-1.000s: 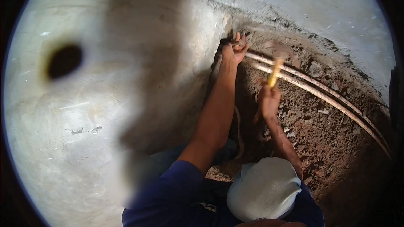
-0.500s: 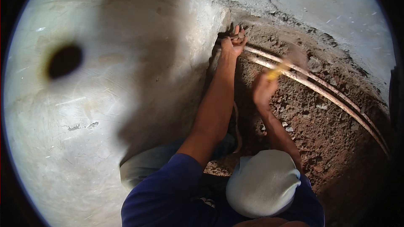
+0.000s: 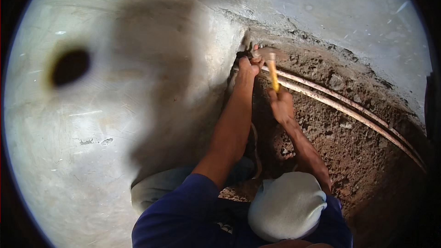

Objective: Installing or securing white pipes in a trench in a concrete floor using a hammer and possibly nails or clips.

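My right hand (image 3: 281, 104) grips a hammer (image 3: 274, 77) by its yellow handle. The blurred head of the hammer is beside the fingers of my left hand (image 3: 249, 66), at the foot of the wall. Those fingers are closed around a short metal chisel (image 3: 256, 53), only partly visible, whose far end is hidden by the dark hole in the wall corner. Two pale, dirt-stained pipes (image 3: 330, 93) run from near my left hand across the soil to the right.
A smooth grey wall (image 3: 96, 110) rises on the left. Broken concrete (image 3: 294, 25) edges the rough brown soil (image 3: 321, 133) on the far side. A thin cable (image 3: 256, 151) hangs near my left forearm. A pale, rounded cloth-covered shape (image 3: 287, 206) fills the lower middle.
The hammer has swung left from over the pipes to the chisel in my left hand. My right hand has moved slightly left and down; my left hand stays at the hole.
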A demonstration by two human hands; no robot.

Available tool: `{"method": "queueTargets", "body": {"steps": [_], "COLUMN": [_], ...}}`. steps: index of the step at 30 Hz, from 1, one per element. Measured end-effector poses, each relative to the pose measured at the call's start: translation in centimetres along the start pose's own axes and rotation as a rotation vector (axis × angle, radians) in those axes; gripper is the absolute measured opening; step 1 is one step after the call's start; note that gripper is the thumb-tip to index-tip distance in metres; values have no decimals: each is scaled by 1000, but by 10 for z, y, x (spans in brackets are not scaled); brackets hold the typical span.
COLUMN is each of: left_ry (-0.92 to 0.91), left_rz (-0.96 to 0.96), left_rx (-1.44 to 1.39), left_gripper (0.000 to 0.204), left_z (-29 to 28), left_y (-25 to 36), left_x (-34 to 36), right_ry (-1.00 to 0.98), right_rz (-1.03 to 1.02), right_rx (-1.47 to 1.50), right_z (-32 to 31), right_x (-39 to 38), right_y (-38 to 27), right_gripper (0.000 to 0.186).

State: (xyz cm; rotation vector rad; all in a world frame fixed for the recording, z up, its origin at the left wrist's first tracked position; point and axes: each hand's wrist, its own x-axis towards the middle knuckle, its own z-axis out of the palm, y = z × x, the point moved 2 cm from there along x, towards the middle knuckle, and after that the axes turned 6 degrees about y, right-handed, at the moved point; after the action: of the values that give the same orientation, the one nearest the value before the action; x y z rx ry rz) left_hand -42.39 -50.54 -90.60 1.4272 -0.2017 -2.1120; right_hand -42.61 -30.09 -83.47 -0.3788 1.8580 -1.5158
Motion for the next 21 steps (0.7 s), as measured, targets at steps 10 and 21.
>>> {"method": "queueTargets", "body": {"steps": [10,21], "left_ry": [-52,-112], "left_rz": [-93,-321], "left_rx": [-416,-691], "left_gripper": [21,21], "left_z": [-6,-39], "left_y": [13,16], "left_x": [21,-6], "right_ry": [93,203], "right_rz": [30,285], "right_rx": [141,55], "right_z": [11,-109], "right_x": [-9,-110], "right_y": [6,70], "right_gripper": [14,21]}}
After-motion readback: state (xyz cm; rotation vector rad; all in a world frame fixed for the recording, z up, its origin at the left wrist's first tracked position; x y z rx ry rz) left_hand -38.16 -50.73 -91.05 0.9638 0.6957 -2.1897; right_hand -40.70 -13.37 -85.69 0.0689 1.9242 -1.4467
